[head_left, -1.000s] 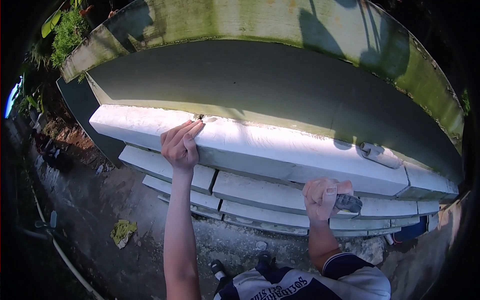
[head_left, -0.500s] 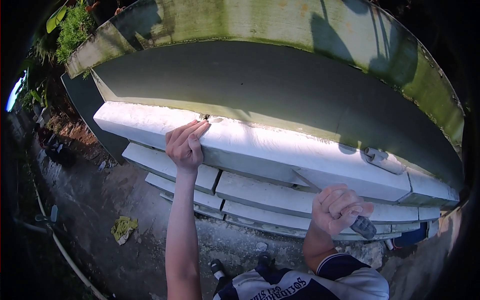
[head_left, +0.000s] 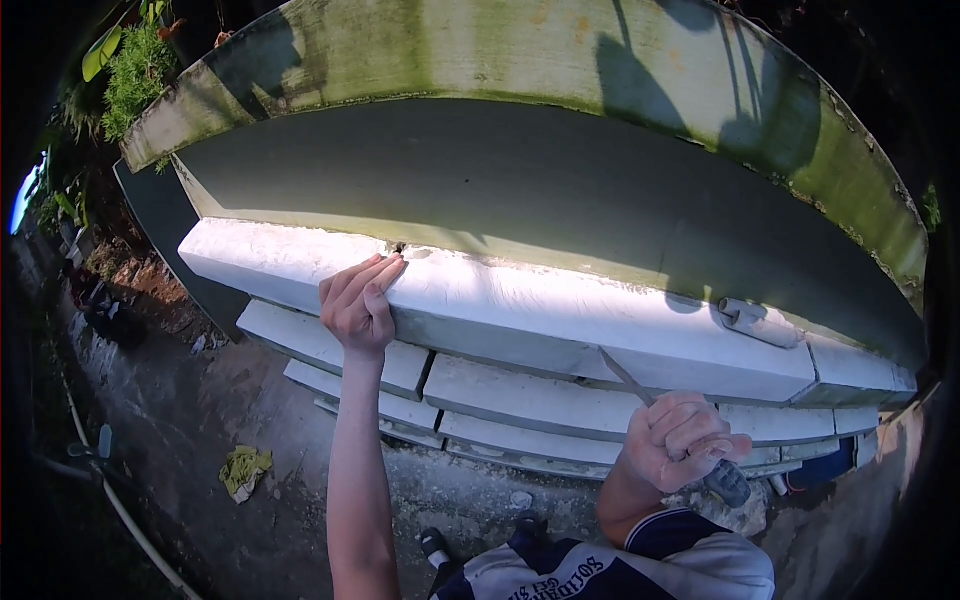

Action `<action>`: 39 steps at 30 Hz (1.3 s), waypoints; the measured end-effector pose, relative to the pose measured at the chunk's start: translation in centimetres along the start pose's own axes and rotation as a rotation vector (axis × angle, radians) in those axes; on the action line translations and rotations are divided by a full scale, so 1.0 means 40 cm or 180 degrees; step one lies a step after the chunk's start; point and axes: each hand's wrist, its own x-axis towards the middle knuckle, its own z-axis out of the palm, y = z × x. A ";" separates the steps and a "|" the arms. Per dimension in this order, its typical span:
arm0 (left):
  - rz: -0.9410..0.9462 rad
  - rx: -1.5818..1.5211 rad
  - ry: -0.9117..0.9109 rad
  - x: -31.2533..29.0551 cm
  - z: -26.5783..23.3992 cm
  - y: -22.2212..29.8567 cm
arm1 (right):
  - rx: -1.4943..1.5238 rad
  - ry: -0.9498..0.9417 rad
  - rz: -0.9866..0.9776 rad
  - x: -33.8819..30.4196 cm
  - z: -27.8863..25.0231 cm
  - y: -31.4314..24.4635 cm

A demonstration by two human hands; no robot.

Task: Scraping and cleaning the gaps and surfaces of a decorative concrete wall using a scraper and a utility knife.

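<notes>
My left hand (head_left: 357, 308) lies with its fingers stretched over the top of a long white block (head_left: 520, 305). Its fingertips reach a small dark gap (head_left: 397, 248) where the block meets the grey-green wall (head_left: 470, 180). My right hand (head_left: 682, 438) is closed round the dark handle (head_left: 728, 484) of a knife-like tool. The tool's narrow grey blade (head_left: 626, 376) slants up and left, its tip near the front face of the block; I cannot tell whether it touches. Whitish dust covers the right hand.
More white slabs (head_left: 530, 388) are stacked stepwise below the block. A rolled grey tube (head_left: 760, 322) rests on its right part. A mossy curved ledge (head_left: 450, 55) overhangs at the back. A yellowish cloth (head_left: 245, 472) and a pipe (head_left: 135, 525) lie on the ground at left.
The view has shifted slightly. My right hand has turned the tool a little, and more of its blade now shows. The left hand stays at the gap.
</notes>
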 end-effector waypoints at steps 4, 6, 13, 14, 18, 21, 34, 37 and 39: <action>0.0017 -0.0003 0.0003 0.004 -0.003 -0.003 | 0.0046 -0.0107 0.0091 0.024 0.000 -0.001; 0.0020 -0.0010 0.0012 0.004 0.006 -0.002 | -0.0039 0.0027 0.0128 0.017 -0.021 -0.020; 0.0014 0.0043 -0.0034 -0.001 -0.002 -0.004 | 0.0130 -0.0065 0.0145 0.008 0.005 -0.007; 0.0019 0.0039 -0.0031 -0.001 -0.001 -0.003 | 0.0139 -0.0060 0.0147 0.002 0.001 0.000; 0.0011 0.0064 -0.0031 0.003 -0.003 -0.001 | 0.0022 0.0107 0.0759 -0.012 0.004 0.007; -0.0026 -0.0024 -0.0048 -0.003 0.012 0.001 | -0.0029 0.0055 0.0607 0.003 -0.010 -0.009; 0.0000 0.0087 -0.0027 0.001 0.001 0.000 | 0.0014 0.0089 0.0374 0.030 0.002 -0.010; -0.0007 0.0056 -0.0039 -0.003 -0.002 -0.004 | -0.0085 0.0155 0.0417 0.017 0.002 -0.005; -0.0001 0.0090 -0.0023 0.001 -0.004 -0.001 | -0.0054 0.0142 0.0419 0.021 -0.002 0.001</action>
